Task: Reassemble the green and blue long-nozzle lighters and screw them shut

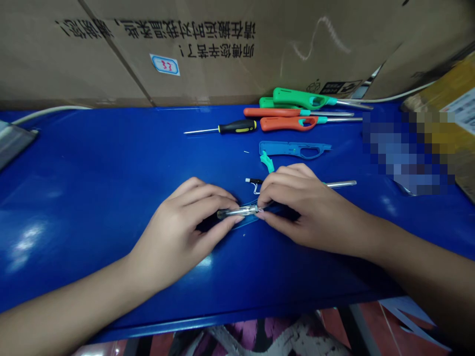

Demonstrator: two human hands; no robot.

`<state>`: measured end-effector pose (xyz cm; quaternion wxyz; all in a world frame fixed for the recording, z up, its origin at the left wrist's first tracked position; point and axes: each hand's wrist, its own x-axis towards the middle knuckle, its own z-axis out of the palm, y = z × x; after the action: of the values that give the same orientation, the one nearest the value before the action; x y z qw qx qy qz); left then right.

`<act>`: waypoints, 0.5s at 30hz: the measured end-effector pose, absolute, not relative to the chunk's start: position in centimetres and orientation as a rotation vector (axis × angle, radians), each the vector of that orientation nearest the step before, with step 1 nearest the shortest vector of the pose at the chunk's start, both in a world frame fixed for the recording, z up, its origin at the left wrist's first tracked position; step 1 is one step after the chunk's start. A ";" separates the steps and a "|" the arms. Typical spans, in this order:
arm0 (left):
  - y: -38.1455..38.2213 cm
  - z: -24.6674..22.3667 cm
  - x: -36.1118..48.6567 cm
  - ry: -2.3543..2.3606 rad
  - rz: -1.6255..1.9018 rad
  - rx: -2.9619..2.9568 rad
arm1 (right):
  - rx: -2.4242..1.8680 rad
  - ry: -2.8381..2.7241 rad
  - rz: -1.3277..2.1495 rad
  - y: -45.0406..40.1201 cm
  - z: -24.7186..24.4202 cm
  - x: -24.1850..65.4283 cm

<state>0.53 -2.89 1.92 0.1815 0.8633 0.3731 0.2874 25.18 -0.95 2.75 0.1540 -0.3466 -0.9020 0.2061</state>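
Clear tube (pixel 232 212) is between your two hands, just above the blue table (pixel 92 198), long axis running left-right across your view, right end tipped slightly away from you. Darker end points left, narrow end points right, into your right fingertips. Left hand (pixel 181 222): thumb on the near side, fingers curled along the far side, clamped on the tube body; back of hand up, forearm coming in from lower left. Right hand (pixel 308 205): thumb and index pinched together on the tube's narrow end, other fingers bent above, forearm in from the right. Under the tube you've got a blue piece (pixel 248 223), mostly covered. Just past your right hand: black part (pixel 254 181) with a white wire, teal piece (pixel 266 161), metal rod (pixel 345 184) sticking out to the right. Further out: blue shell half (pixel 284 148), then screwdriver (pixel 237 127) tip left, next to orange lighters (pixel 284 123) and green lighters (pixel 293 98), nozzles right. Cardboard box (pixel 208 84) stands behind it all.
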 end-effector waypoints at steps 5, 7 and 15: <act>-3.0 2.0 0.3 0.996 0.889 2.579 | -0.968 -2.544 0.690 -1.0 2.7 25.3; -3.3 2.1 0.1 0.989 0.903 2.633 | -0.951 -2.541 0.717 -0.9 2.6 25.4; -4.0 2.2 0.4 0.952 0.955 2.526 | -0.897 -2.559 0.657 -0.5 2.4 25.4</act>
<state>0.38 -3.99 2.19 0.1387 0.8736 0.3293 0.3303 25.45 -0.53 2.38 0.1748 -0.3164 -0.9031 0.2319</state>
